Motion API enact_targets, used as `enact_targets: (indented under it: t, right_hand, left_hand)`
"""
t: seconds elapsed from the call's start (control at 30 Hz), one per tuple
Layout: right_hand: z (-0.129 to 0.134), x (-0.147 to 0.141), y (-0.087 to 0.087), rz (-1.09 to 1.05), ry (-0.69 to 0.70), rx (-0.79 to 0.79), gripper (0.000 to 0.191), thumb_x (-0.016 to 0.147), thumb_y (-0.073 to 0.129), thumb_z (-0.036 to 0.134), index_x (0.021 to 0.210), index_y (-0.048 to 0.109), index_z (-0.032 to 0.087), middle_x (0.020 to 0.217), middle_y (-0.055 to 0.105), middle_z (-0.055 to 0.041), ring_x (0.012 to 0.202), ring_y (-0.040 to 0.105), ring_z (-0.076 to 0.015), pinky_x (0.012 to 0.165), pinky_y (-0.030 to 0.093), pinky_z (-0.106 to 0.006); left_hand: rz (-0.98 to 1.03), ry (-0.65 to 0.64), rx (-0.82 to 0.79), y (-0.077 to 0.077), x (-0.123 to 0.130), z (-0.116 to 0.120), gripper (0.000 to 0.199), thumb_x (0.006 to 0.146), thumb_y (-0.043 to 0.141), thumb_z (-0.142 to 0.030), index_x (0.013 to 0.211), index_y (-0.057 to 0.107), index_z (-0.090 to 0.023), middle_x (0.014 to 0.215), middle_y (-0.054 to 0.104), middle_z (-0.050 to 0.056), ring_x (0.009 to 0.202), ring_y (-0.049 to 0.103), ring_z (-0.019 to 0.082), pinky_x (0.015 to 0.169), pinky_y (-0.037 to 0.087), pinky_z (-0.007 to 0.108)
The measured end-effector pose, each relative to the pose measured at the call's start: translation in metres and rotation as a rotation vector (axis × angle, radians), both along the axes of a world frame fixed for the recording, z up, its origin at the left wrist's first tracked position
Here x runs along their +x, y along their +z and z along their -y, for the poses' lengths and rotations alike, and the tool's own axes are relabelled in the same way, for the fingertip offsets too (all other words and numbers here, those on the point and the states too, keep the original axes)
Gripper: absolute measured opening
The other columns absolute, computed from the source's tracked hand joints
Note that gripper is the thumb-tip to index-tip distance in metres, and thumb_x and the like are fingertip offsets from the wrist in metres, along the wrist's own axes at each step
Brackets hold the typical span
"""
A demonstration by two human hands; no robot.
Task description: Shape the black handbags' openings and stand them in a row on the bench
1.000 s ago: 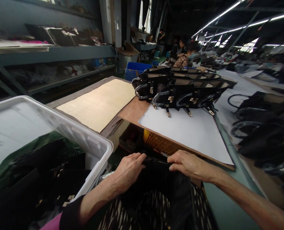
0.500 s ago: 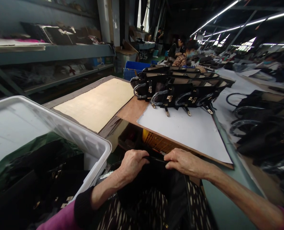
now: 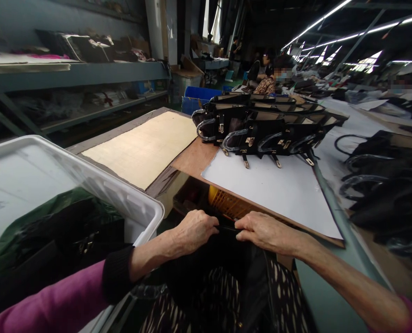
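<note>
A black handbag (image 3: 254,268) is held over my lap, against patterned cloth, its dark inside hard to make out. Its upper edge is pinched by my left hand (image 3: 195,233) on one side and my right hand (image 3: 261,231) on the other, a short gap between them. Both hands are closed, thumbs and fingers pressed on the edge. Beyond them, on the worktable, black handbags (image 3: 247,129) stand in rows with clear-wrapped handles and gold-coloured clasps. They rest partly on a white sheet (image 3: 261,185).
Left of me, a white plastic bin (image 3: 153,215) contains black bags (image 3: 88,231) and green sheeting. A yellow crate (image 3: 227,202) sits under the table edge. More black handbags (image 3: 383,175) lie on the right. Behind the rows are a blue bin (image 3: 195,99) and a person (image 3: 266,85).
My two hands have come slightly closer together on the bag's edge. My left forearm has swung outward to the left and lies flatter. The whole view has shifted slightly.
</note>
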State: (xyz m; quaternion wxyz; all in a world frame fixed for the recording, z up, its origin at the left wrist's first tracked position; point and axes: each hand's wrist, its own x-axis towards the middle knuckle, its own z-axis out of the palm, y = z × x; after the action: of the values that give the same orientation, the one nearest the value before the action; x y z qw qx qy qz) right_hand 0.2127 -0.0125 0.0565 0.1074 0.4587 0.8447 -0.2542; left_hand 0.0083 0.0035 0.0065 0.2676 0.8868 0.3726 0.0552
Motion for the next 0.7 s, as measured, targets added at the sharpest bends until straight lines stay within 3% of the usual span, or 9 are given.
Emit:
enact_targets:
  t: [0.27, 0.43, 0.57, 0.7]
  right_hand:
    - [-0.001, -0.018, 0.004, 0.186, -0.010, 0.132, 0.019, 0.073, 0.060, 0.038, 0.077, 0.064, 0.020, 0.072, 0.065, -0.0034, 0.072, 0.058, -0.0183, 0.056, 0.029, -0.025]
    - [-0.003, -0.035, 0.001, 0.165, 0.027, 0.171, 0.013, 0.077, 0.053, 0.026, 0.079, 0.064, 0.021, 0.073, 0.067, -0.0032, 0.072, 0.060, -0.0179, 0.055, 0.029, -0.025]
    - [-0.006, -0.040, -0.009, 0.188, 0.067, 0.239, 0.022, 0.082, 0.044, 0.024, 0.073, 0.063, 0.019, 0.071, 0.067, -0.0051, 0.066, 0.060, -0.0173, 0.054, 0.027, -0.027]
    - [-0.009, -0.035, -0.017, 0.135, 0.081, 0.189, 0.022, 0.083, 0.045, 0.027, 0.071, 0.062, 0.019, 0.069, 0.066, -0.0031, 0.066, 0.059, -0.0154, 0.057, 0.029, -0.025]
  left_hand:
    - [0.028, 0.012, -0.029, 0.002, 0.001, -0.002, 0.019, 0.079, 0.048, -0.022, 0.067, 0.061, -0.014, 0.048, 0.049, -0.001, 0.044, 0.039, 0.009, 0.046, 0.026, 0.020]
    - [0.108, 0.038, -0.062, -0.001, 0.004, 0.000, 0.023, 0.079, 0.049, -0.022, 0.059, 0.059, -0.014, 0.047, 0.048, -0.001, 0.044, 0.037, 0.008, 0.047, 0.025, 0.020]
    - [0.115, 0.066, -0.099, -0.004, 0.006, -0.002, 0.024, 0.079, 0.049, -0.022, 0.060, 0.062, -0.013, 0.050, 0.053, 0.000, 0.046, 0.040, 0.008, 0.048, 0.025, 0.021]
    - [0.115, 0.015, -0.211, 0.004, -0.003, -0.008, 0.025, 0.081, 0.048, -0.028, 0.069, 0.066, -0.015, 0.060, 0.060, 0.001, 0.053, 0.047, 0.010, 0.052, 0.030, 0.020]
